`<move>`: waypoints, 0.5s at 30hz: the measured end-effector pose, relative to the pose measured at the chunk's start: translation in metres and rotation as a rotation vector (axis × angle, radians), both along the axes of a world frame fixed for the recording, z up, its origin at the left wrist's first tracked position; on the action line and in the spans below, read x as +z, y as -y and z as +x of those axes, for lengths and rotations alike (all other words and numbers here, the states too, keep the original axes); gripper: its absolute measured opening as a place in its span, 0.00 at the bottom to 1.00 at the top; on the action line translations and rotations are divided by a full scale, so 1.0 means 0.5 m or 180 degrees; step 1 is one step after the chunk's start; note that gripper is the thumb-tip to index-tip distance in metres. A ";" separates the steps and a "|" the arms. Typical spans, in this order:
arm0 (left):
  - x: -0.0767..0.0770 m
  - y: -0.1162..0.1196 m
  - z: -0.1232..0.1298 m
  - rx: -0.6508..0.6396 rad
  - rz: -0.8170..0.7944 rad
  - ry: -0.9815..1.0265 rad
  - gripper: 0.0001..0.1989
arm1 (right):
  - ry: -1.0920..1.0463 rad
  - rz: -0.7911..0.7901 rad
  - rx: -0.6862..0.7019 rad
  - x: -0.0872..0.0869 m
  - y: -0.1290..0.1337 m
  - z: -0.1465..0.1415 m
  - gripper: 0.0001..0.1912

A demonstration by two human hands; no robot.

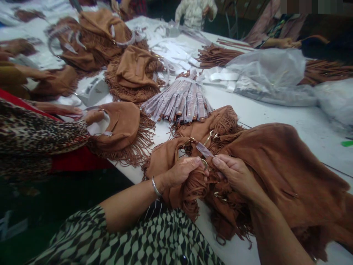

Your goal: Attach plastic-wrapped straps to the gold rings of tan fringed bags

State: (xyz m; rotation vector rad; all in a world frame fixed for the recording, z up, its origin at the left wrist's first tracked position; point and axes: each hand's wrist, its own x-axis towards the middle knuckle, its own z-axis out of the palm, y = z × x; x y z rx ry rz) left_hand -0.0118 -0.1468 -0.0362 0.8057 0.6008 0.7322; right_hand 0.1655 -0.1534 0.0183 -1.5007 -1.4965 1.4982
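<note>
My left hand (184, 171), a bracelet at its wrist, is closed with thumb and finger pinching a metal ring (203, 163) on a brown fringed bag (162, 158). Just beside it, my right hand (234, 173) is closed, its fingertips at the lower end of a short strap (203, 149) wrapped in thin pale film. Part of what these fingers grip is hidden. Metal clasps (211, 134) show above the hands. A large brown bag (270, 158) lies at the right against my right forearm, and brown fringe (195, 184) hangs below my left hand.
A fanned bundle of wrapped straps (182, 97) lies ahead on the white table (228, 97). More fringed bags (136, 68) are piled at far left. A co-worker's hands hold another bag (121, 123) at left. Clear plastic bags (267, 70) and brown strips (217, 55) lie at the back right.
</note>
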 end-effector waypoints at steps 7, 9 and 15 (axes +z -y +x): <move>-0.002 -0.003 0.008 0.0023 -0.0116 -0.0231 0.23 | -0.0109 -0.0053 0.0047 -0.024 -0.011 0.013 0.23; -0.008 -0.004 0.012 -0.0045 -0.0132 -0.0197 0.23 | -0.0271 -0.0192 -0.0028 -0.035 -0.008 0.015 0.22; -0.029 -0.006 0.023 -0.0186 -0.0106 -0.0208 0.23 | -0.0853 -0.0555 -0.0427 -0.066 0.010 0.006 0.23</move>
